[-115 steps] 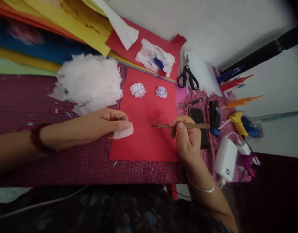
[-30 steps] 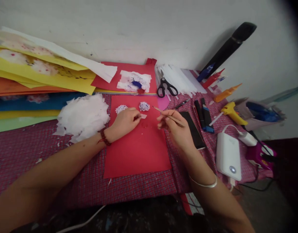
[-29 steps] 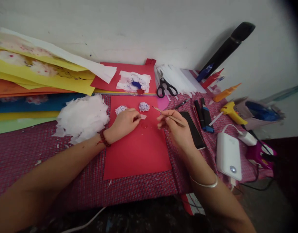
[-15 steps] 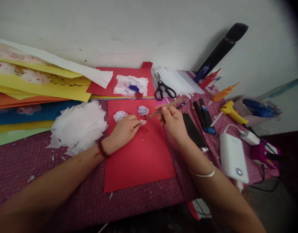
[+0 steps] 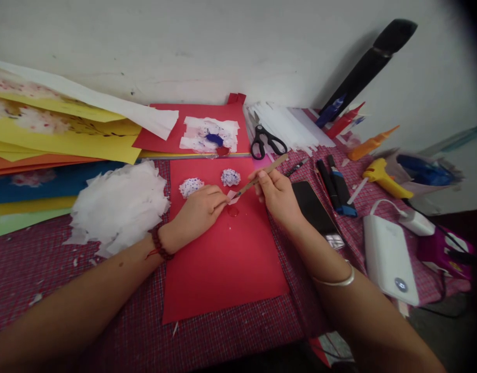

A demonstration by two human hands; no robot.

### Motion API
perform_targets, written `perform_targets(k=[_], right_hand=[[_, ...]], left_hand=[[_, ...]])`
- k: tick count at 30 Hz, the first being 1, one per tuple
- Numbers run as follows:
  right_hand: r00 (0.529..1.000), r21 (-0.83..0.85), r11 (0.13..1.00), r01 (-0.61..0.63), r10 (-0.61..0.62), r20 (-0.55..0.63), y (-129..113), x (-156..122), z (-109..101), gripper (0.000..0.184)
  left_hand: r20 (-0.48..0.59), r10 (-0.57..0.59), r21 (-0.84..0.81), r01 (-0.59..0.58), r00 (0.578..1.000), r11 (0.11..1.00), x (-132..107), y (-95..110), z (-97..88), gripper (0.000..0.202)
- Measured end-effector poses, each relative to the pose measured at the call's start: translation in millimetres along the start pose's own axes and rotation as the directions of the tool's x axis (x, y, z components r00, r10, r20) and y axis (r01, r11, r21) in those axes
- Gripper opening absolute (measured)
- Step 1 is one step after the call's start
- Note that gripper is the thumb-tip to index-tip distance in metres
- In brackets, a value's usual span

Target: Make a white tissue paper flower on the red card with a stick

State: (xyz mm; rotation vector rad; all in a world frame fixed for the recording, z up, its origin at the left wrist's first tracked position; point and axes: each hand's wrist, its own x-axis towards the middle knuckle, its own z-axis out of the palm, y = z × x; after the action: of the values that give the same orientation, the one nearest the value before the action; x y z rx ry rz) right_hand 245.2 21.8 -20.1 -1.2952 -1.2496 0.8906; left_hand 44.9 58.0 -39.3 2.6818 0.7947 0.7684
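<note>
- Paper slip (image 5: pixel 232 198), small and pale, in head view: held over the upper half of a red sheet (image 5: pixel 219 274), between the two hands.
- Left hand (image 5: pixel 194 217), beaded band at wrist: fingers drawn narrow, tips pinching the slip's near left edge; palm faces down, just above or on the sheet, cannot tell which.
- Right hand (image 5: pixel 279 199), pale bangle on forearm: thumb and fingers closed round a thin wooden stick (image 5: pixel 275 163). Stick slants down toward the left; dark tip overlaps the slip, contact likely but too small to confirm.
- Glossy red spot (image 5: pixel 233 211) on the sheet, just on the near side of the slip.
- Two crinkled white tufts with blue-violet flecks on the sheet's far part: left tuft (image 5: pixel 191 187) just beyond the left hand, right tuft (image 5: pixel 230 177) beyond the slip.
- Heap of white paper pieces (image 5: pixel 120 207) left of the sheet, on checked cloth (image 5: pixel 230 334).
- Black-handled scissors (image 5: pixel 259 132) beyond the right hand; dark flat slab (image 5: pixel 312 204) to its right.
</note>
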Motion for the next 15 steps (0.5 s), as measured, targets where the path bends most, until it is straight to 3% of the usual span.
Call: perform_targets(k=[15], right_hand=[[1.000,-0.027,1.000,-0.009,0.010,0.029,3.0,2.9,-1.6,0.039]], left_hand=[[0.094,-0.045,0.006,0.045,0.994,0.999,1.7,2.3,0.9,0.027]])
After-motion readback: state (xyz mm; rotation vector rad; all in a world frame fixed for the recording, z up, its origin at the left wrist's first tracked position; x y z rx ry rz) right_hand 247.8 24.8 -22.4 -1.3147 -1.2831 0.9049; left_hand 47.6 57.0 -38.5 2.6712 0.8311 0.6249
